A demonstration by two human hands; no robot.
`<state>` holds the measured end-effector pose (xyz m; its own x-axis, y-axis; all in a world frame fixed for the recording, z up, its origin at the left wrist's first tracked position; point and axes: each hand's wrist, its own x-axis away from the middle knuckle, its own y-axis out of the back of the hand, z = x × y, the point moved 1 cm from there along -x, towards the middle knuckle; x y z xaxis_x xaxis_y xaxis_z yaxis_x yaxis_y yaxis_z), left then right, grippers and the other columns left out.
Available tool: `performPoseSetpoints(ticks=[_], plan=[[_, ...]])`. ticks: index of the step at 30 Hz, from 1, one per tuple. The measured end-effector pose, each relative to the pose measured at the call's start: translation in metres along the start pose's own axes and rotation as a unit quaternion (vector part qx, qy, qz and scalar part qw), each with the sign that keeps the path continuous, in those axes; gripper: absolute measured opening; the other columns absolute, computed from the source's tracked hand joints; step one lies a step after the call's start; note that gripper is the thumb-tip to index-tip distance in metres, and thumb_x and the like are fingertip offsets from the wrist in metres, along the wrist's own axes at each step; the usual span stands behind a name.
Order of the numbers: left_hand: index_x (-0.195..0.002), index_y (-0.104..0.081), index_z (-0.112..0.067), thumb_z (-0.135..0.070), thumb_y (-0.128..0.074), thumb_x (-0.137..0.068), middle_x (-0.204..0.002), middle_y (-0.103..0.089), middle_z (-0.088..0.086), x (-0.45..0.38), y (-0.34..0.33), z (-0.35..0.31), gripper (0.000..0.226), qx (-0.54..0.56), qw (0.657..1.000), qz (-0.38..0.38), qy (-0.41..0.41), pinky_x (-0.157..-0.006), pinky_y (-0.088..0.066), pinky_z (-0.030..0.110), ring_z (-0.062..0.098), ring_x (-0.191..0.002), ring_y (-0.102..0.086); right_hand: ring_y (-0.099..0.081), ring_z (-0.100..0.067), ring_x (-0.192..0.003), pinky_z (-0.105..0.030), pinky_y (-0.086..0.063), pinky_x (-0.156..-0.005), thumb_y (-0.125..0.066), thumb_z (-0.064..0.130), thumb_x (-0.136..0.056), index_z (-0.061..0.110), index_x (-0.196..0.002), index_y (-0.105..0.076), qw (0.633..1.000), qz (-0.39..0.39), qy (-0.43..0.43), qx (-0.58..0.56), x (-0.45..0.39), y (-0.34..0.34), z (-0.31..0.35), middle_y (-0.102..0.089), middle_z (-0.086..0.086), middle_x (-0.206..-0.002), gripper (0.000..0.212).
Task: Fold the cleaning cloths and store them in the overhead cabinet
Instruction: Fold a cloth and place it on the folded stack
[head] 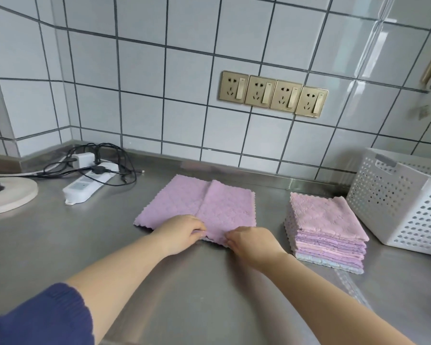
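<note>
A pink-purple cleaning cloth point(199, 202) lies on the steel counter point(85, 240), partly folded, with its right part doubled over the left. My left hand point(182, 232) pinches the cloth's near edge at the fold. My right hand point(251, 242) grips the same near edge just to the right. A stack of folded cloths point(326, 225) in pink, purple and pale blue stands to the right of my hands. The overhead cabinet is out of view.
A white perforated basket point(403, 205) stands at the far right beside the stack. At the back left lie a white power strip point(87, 185) with a charger and tangled black cables point(115, 160), and a round beige disc point(8, 195). Wall sockets point(273, 93) sit above.
</note>
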<state>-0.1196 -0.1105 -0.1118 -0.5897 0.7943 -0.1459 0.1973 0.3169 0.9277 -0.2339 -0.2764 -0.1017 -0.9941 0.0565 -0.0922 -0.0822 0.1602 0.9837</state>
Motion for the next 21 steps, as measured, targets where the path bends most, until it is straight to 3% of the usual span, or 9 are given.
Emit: performPoseSetpoints(ticks=[2, 7, 12, 18, 21], plan=[[-0.08, -0.056, -0.021, -0.028, -0.044, -0.096, -0.077, -0.054, -0.009, -0.003, 0.0, 0.001, 0.021, -0.009, 1.0, -0.017, 0.014, -0.069, -0.036, 0.027, 0.017, -0.084, -0.05, -0.062, -0.031, -0.091, -0.031, -0.038, -0.062, -0.04, 0.02, -0.096, 0.016, -0.099, -0.063, 0.999, 0.007, -0.016, 0.031, -0.003, 0.002, 0.003, -0.065, -0.005, -0.104, 0.024], [-0.107, -0.06, -0.018, -0.019, -0.041, -0.095, -0.113, -0.062, -0.001, -0.008, -0.002, 0.004, 0.022, -0.013, 0.997, -0.07, 0.034, -0.079, -0.04, 0.027, 0.02, -0.104, -0.055, -0.054, -0.029, -0.081, -0.029, -0.032, -0.063, -0.04, 0.048, -0.093, 0.017, -0.081, -0.053, 0.999, 0.004, -0.043, 0.008, -0.003, 0.013, 0.011, -0.064, -0.006, -0.097, 0.035], [-0.105, -0.063, -0.02, -0.021, -0.052, -0.089, -0.109, -0.061, -0.005, -0.003, 0.001, 0.015, 0.019, -0.015, 0.997, -0.076, 0.019, -0.079, -0.041, 0.024, 0.015, -0.103, -0.055, -0.046, -0.03, -0.073, -0.03, -0.033, -0.061, -0.043, 0.008, -0.086, 0.015, -0.094, -0.055, 0.997, 0.011, -0.073, 0.033, -0.012, 0.012, 0.01, -0.064, -0.008, -0.101, 0.016], [-0.112, -0.064, -0.025, -0.012, -0.044, -0.088, -0.118, -0.058, -0.009, 0.015, 0.017, 0.056, 0.034, -0.088, 0.988, -0.104, 0.078, -0.075, -0.037, 0.025, 0.014, -0.11, -0.053, -0.059, -0.027, -0.091, -0.032, -0.045, -0.068, -0.045, 0.007, -0.078, 0.021, -0.099, -0.059, 0.991, -0.026, -0.115, -0.058, -0.009, -0.008, -0.011, -0.062, 0.001, -0.101, 0.029], [-0.111, -0.066, -0.024, -0.015, -0.048, -0.09, -0.117, -0.059, -0.008, 0.021, 0.03, 0.083, 0.029, -0.078, 0.984, -0.114, 0.116, -0.077, -0.04, 0.025, 0.017, -0.11, -0.055, -0.06, -0.026, -0.094, -0.03, -0.045, -0.068, -0.043, 0.011, -0.084, 0.026, -0.102, -0.063, 0.974, -0.064, -0.171, -0.134, -0.007, -0.01, -0.014, -0.065, 0.004, -0.104, 0.03]])
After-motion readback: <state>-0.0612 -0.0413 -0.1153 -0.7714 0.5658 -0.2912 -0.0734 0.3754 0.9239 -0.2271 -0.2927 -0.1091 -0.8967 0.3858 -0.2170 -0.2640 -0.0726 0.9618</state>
